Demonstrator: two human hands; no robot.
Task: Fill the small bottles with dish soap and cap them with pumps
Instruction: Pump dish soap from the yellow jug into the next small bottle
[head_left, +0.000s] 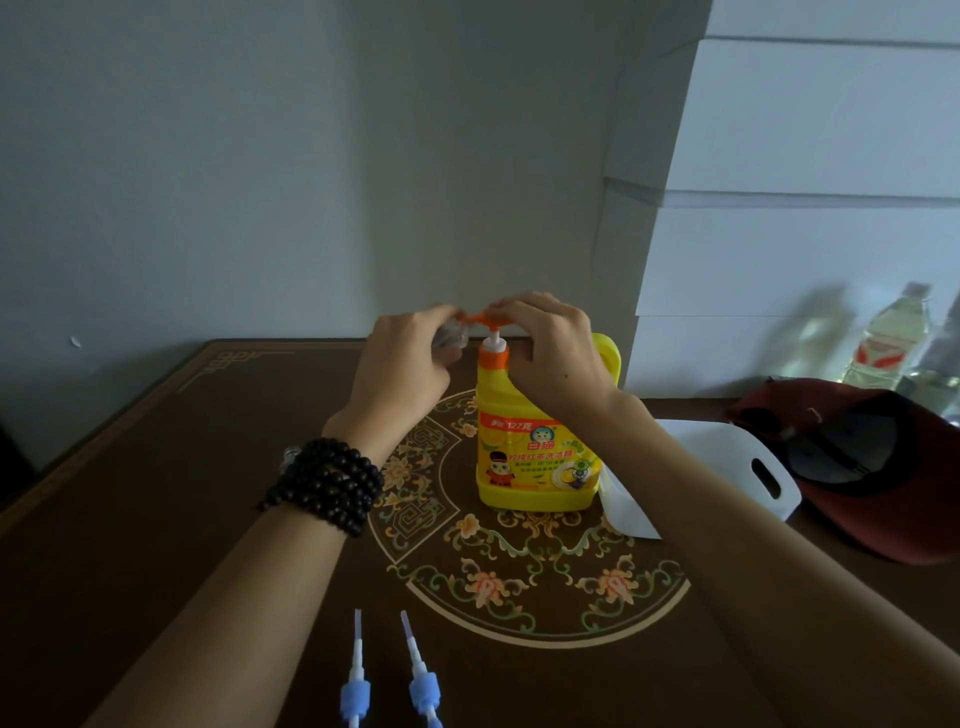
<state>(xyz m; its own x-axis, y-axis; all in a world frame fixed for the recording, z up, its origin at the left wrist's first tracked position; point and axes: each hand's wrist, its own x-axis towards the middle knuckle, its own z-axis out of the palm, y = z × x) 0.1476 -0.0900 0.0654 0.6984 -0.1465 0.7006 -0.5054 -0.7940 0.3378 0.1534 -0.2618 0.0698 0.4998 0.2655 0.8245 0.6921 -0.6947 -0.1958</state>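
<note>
Two blue pumps (356, 691) (425, 688) lie at the near table (156, 519) edge. Farther, the yellow dish soap jug (524, 447) stands upright at center. The right hand (556, 358) grips its orange pump head (485, 318); the left hand (402, 369) grasps a small clear bottle (449, 340) at the spout, contents indiscernible.

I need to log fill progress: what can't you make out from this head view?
- Small clear bottle: mostly hidden behind the left hand; fill level unreadable.
- Orange pump spout on the yellow dish soap jug: covered by the right hand.
- Two blue pump caps: cut off by bottom edge.
</note>
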